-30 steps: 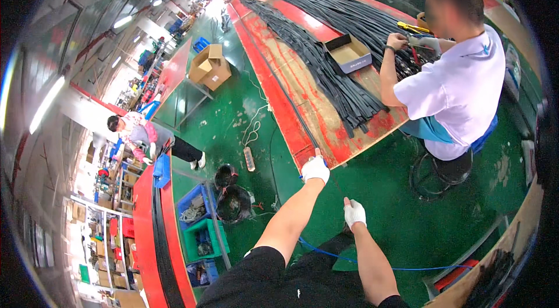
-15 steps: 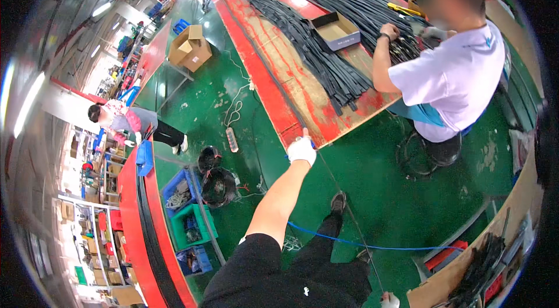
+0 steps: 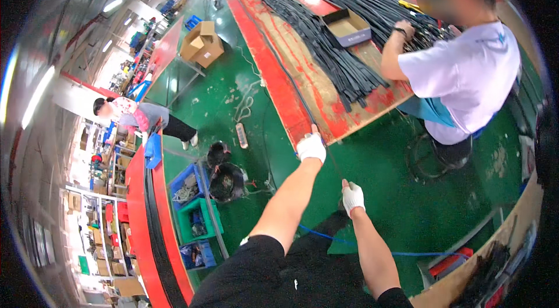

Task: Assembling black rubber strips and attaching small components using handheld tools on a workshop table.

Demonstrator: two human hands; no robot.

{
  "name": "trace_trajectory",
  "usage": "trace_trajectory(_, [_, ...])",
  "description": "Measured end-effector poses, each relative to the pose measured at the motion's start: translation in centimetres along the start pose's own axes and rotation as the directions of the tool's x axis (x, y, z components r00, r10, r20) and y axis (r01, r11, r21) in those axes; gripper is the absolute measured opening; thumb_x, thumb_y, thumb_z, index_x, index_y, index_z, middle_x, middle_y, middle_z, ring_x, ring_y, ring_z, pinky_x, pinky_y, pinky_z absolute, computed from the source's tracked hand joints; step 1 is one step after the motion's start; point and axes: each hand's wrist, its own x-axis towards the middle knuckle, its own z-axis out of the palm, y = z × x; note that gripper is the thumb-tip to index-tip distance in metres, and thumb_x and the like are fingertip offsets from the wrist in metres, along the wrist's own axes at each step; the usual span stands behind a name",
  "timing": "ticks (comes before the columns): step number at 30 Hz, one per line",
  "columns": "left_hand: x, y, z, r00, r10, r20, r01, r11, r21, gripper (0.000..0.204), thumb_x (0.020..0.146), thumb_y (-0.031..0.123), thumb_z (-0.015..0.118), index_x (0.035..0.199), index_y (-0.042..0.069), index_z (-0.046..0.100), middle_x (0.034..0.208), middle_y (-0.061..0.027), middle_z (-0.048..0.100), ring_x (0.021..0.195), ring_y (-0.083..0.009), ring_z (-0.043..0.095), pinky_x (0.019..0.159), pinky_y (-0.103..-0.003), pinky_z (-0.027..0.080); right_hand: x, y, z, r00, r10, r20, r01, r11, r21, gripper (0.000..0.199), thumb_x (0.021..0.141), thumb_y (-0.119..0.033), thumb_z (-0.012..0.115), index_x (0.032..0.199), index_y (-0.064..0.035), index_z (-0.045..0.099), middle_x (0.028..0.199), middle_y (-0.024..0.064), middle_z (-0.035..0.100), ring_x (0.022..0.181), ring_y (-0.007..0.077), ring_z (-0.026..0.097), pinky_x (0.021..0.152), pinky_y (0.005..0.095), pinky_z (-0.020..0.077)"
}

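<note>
At the near corner of the red surface [image 3: 303, 116], both gloved hands pinch one thin black cable [image 3: 291, 84], left hand [image 3: 311, 148] ahead of right hand [image 3: 353, 197]; it looks light, limp and slippery, best gripped close together.

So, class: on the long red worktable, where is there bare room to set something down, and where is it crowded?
Bare board shows at the near end of the red worktable, between the left hand at its corner and the ends of the black strips. A narrow red margin along the left edge is also free. The middle and right are crowded with strips, an open box and a seated person's arms.
</note>
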Motion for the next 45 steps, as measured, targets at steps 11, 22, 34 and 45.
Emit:
trace_trajectory(11, [-0.9,-1.1,-0.1,0.996,-0.011,0.087,0.012,1.0,-0.009,0.069,0.099,0.02,0.052,0.165,0.01,0.038,0.123,-0.0215,0.07,0.103,-0.0363,0.075,0.09,-0.048,0.06,-38.3,23.1,-21.9,0.965,0.158,-0.207,-0.236,0.87,-0.433,0.046,0.105,-0.039,0.057,0.089,0.0026,0.066,0.078,0.0249,0.065,0.072,0.0381,0.063,0.07,0.0477,0.0501])
trace_trajectory(22, [-1.0,0.7,-0.8,0.997,0.04,0.069,-0.04,0.999,-0.003,0.069,0.097,0.019,0.054,0.163,0.008,0.04,0.121,-0.0216,0.07,0.103,-0.036,0.074,0.09,-0.047,0.059,-1.0,-0.1,-4.0,0.97,0.034,0.241,-0.117,0.933,0.339,0.044,0.107,-0.039,0.062,0.121,0.0027,0.07,0.084,0.0018,0.063,0.076,0.0125,0.056,0.07,0.0315,0.0475])
trace_trajectory(34, [-1.7,-0.4,0.9,0.998,0.027,0.064,-0.036,0.987,0.154,0.065,0.1,0.017,0.052,0.163,0.008,0.04,0.122,-0.0213,0.071,0.103,-0.0351,0.075,0.09,-0.046,0.06,-17.4,12.8,-11.3,0.998,0.066,0.025,-0.062,0.99,-0.127,0.038,0.105,-0.036,0.059,0.11,-0.0001,0.07,0.104,0.027,0.072,0.103,0.0469,0.069,0.09,0.0465,0.0523])
trace_trajectory(45, [-3.1,-1.6,0.3,0.997,0.03,0.073,-0.035,0.997,0.067,0.066,0.098,0.018,0.051,0.162,0.007,0.041,0.117,-0.0226,0.07,0.1,-0.0368,0.074,0.087,-0.049,0.059,-19.6,14.5,-15.8,0.927,0.259,0.271,-0.26,0.965,-0.033,0.038,0.106,-0.038,0.061,0.106,-0.0021,0.073,0.08,0.005,0.065,0.069,0.0175,0.061,0.064,0.0362,0.0497])
